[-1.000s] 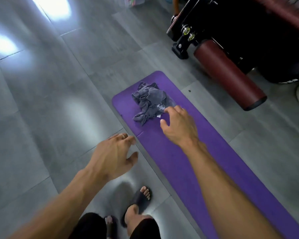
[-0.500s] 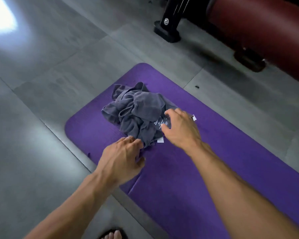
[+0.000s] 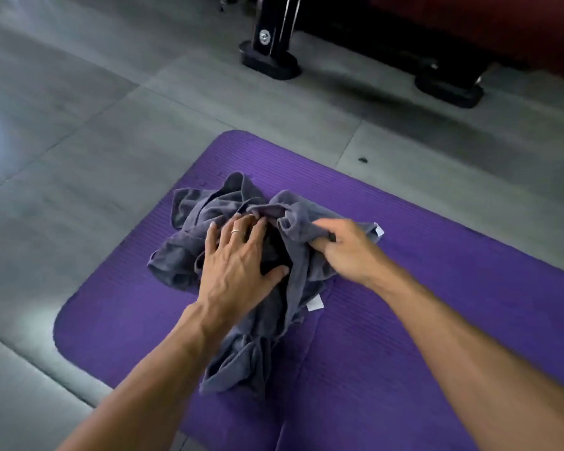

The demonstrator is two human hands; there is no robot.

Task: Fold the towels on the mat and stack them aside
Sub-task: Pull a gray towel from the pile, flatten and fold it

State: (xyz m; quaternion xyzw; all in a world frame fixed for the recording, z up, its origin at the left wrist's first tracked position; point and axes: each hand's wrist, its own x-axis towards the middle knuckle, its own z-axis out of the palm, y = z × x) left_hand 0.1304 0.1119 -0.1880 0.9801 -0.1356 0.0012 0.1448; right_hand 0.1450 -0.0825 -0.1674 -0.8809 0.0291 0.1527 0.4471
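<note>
**Sorting a crumpled heap of grey towels on the purple mat**

Lying in a tangled pile, the grey towels (image 3: 241,362) sit on the far end of the purple exercise mat (image 3: 437,288), nearer its left edge than its right, with one twisted tail of cloth trailing toward the near side. How many towels make up the heap cannot be told. Two small white labels show: one (image 3: 314,303) at the pile's right edge, lying on the mat, and another (image 3: 379,230) at the far right of the cloth just beyond the right hand.

The left hand (image 3: 238,265) rests palm down on the middle of the heap, its fingers straight and spread, pressing on the fabric; a ring (image 3: 235,231) sits on one finger. The right hand (image 3: 345,249) is curled round a bunched fold at the right side of the pile, gripping the cloth. Both bare forearms reach in from the near edge.

The mat lies on a floor of large grey tiles (image 3: 79,157), its rounded far left corner near a grout line. Beyond the mat's far end stand the black feet (image 3: 269,65) of a piece of gym equipment, with a dark red padded part (image 3: 502,24) above them. A small dark speck (image 3: 362,159) lies on the tile just past the mat's far edge.
</note>
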